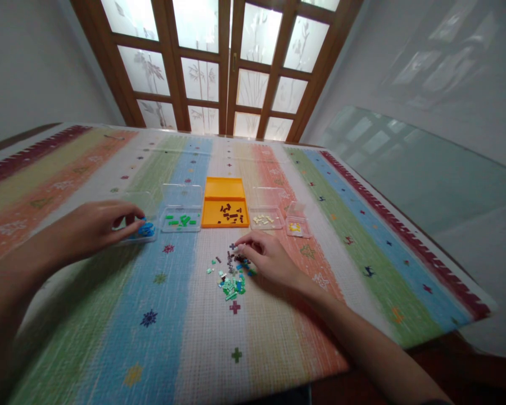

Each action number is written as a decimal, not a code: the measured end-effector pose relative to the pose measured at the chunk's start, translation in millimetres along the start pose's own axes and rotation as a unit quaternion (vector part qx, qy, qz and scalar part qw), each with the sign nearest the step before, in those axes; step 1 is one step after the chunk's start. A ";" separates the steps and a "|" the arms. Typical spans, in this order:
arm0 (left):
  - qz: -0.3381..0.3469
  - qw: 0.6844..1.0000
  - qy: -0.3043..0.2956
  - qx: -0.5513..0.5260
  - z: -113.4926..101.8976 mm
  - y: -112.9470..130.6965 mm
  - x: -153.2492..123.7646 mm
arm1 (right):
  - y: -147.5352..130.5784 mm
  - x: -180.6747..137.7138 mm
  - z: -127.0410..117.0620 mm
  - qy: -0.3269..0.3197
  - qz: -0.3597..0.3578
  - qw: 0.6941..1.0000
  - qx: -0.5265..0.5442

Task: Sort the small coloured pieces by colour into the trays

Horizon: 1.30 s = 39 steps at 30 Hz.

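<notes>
Closest of all to the camera, the left forearm (8, 281) slants in low at the edge, the right forearm (346, 326) angled opposite, and out between them sits the pile of tiny pieces (234, 288), loose on the surface (213, 354): mint green at the near end, dark ones at the far end, a few strays just to the left. Featherlight stuff by the look of it, stiff, probably plastic, hardly fragile, but smooth and small enough to skid or flick away! Best hold would be a fingertip pinch across the narrow sides, one at a time. And here's the right hand (263, 256), down at the dark end, thumb and forefinger drawn close together; whether that grip has a piece, you can't tell from here. Over to the left hand (103, 222), thumb and forefinger nearly meeting at the blue pieces (147, 229) in the leftmost clear box (149, 241); again, no telling if one is pinched. Further along the row, lids up: green pieces (184, 221) in clear plastic, dark brown ones (233, 216) in the orange box (224, 188), cream pieces (263, 219), then yellow ones (294, 227) at the right end. Behind it all, wood-framed doors (227, 84) with frosted panes!
</notes>
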<state>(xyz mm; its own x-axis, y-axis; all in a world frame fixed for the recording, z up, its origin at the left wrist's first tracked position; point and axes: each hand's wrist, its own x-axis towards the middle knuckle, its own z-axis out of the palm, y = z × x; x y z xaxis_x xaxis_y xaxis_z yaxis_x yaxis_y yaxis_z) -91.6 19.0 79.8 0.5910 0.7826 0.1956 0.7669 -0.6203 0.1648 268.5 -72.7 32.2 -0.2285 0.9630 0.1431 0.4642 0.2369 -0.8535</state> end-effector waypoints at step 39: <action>0.126 0.980 0.046 -0.145 65.4 108.2 5.7 | 1.7 -0.6 -6.6 -0.018 -0.040 0.991 -0.123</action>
<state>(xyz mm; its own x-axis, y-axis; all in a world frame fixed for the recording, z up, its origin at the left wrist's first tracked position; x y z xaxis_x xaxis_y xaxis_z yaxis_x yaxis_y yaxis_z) 11.1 -40.2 35.5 0.7176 0.6024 0.3495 0.4880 -0.7930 0.3648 275.1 -72.0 34.0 -0.3012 0.9358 0.1833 0.6375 0.3405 -0.6911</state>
